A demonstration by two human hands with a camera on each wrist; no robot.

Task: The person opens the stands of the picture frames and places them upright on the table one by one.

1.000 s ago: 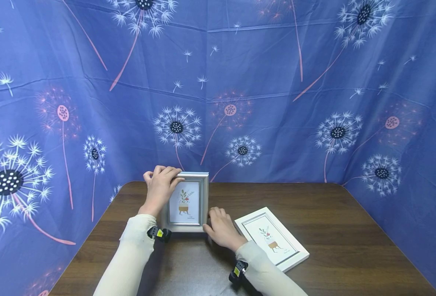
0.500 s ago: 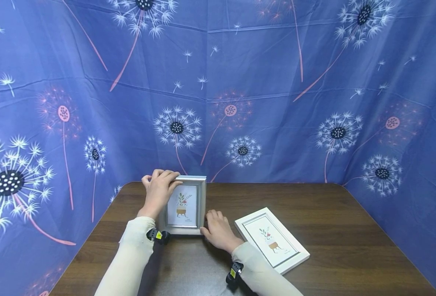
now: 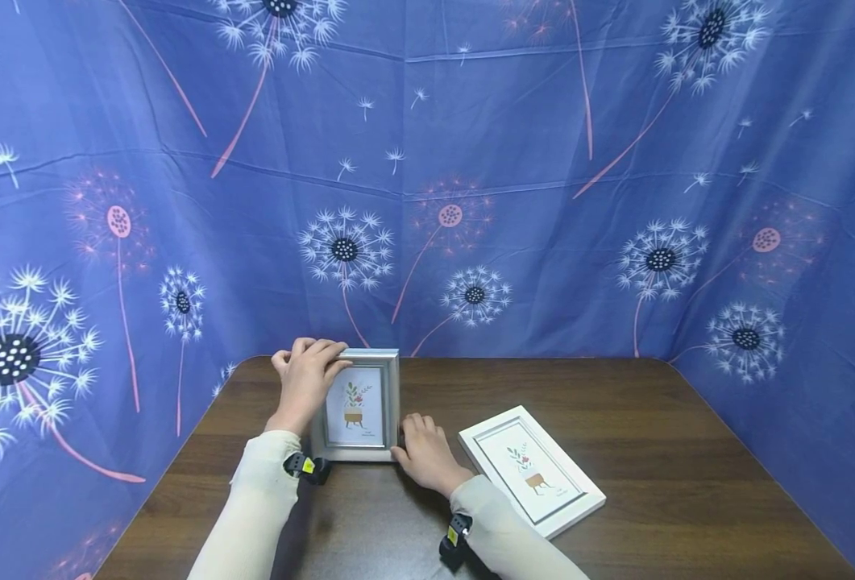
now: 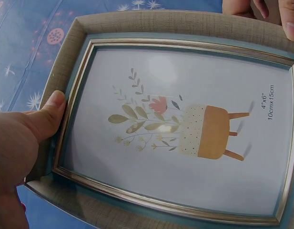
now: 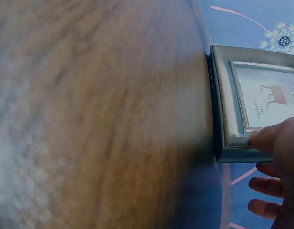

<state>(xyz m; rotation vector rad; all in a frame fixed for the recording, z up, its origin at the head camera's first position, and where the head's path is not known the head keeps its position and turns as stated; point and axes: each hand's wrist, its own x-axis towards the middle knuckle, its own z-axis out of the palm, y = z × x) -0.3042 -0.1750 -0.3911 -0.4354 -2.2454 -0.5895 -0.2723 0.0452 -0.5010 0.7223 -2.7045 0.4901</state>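
One upright picture frame [image 3: 354, 409] is pinched twice: by the left hand [image 3: 304, 383] at its eleven o'clock and the right hand [image 3: 430, 456] at four, both partly curled. One white frame [image 3: 532, 471] lies flat on one table [image 3: 659, 439], off toward four o'clock.

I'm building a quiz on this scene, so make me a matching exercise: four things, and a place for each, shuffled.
1. left hand
2. white frame
3. right hand
4. cloth

A. behind the table
B. at the grey frame's lower corner
C. at the grey frame's upper corner
D. flat on the table

Pairs: 1-C, 2-D, 3-B, 4-A
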